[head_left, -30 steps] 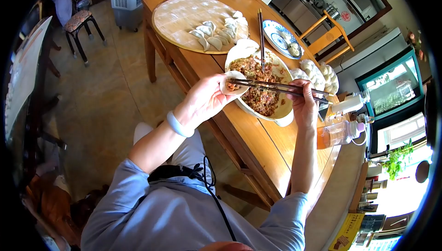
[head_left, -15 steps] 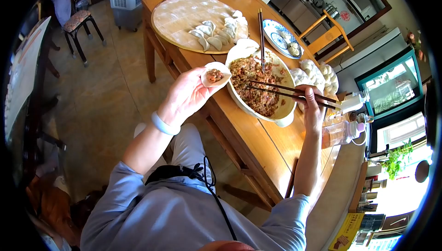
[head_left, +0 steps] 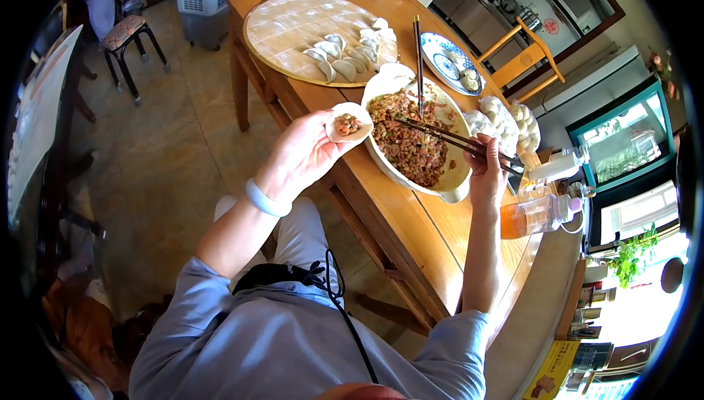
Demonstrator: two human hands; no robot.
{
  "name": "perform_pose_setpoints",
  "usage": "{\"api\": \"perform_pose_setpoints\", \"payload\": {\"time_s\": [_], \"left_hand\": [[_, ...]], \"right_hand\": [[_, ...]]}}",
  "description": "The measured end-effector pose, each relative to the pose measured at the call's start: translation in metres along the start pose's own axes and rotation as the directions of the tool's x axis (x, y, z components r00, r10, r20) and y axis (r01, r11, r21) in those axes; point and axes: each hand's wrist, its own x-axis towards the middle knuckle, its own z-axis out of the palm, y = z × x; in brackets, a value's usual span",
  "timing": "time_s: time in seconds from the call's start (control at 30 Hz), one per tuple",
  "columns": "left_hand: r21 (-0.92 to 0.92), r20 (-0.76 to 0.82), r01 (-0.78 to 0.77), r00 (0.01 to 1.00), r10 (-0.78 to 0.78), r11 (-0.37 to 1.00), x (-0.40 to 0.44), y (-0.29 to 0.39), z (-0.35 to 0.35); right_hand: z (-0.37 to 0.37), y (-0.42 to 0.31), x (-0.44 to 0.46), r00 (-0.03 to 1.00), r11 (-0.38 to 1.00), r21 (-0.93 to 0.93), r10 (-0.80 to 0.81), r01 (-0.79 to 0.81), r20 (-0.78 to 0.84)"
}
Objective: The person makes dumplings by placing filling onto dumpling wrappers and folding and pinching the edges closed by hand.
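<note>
My left hand (head_left: 304, 154) holds a round dumpling wrapper (head_left: 358, 112) open, with a small mound of meat filling (head_left: 347, 124) on it. The wrapper is beside the left rim of a large cream bowl (head_left: 383, 156). In my right hand (head_left: 487, 169) is a pair of dark chopsticks (head_left: 458, 140), fingers closed round them. Their tips touch the chopped filling (head_left: 412, 152) in the bowl. A second pair of chopsticks (head_left: 419, 63) stands in the same filling, leaning on the far rim.
Folded dumplings (head_left: 345, 68) lie on a floured round board (head_left: 282, 30) at the far left. A blue-patterned plate (head_left: 433, 52), bagged white pieces (head_left: 499, 120) and a bottle with orange liquid (head_left: 524, 218) stand right of the bowl. A chair (head_left: 524, 63) is behind.
The chopsticks in my right hand have swung, their tips moving slightly up within the filling. My right hand has shifted a little left and down. My left hand with the wrapper has barely moved.
</note>
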Motion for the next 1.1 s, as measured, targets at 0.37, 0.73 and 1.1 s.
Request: {"api": "perform_pose_setpoints", "payload": {"time_s": [0.37, 0.73, 1.1], "left_hand": [[-0.059, 0.028, 0.083, 0.996, -0.081, 0.995, 0.008, -0.019, 0.014], [-0.040, 0.023, 0.091, 0.996, -0.090, 0.995, 0.001, -0.023, 0.015], [-0.012, 0.016, 0.105, 0.994, -0.105, 0.994, 0.000, -0.027, 0.013]], "right_hand": [[0.013, -0.028, -0.010, 0.999, 0.938, 0.343, 0.032, -0.043, 0.039], [0.027, -0.031, -0.018, 0.978, 0.981, 0.191, -0.075, 0.037, 0.193], [0.030, -0.030, -0.029, 0.978, 0.997, 0.072, -0.023, 0.008, 0.207]]}}
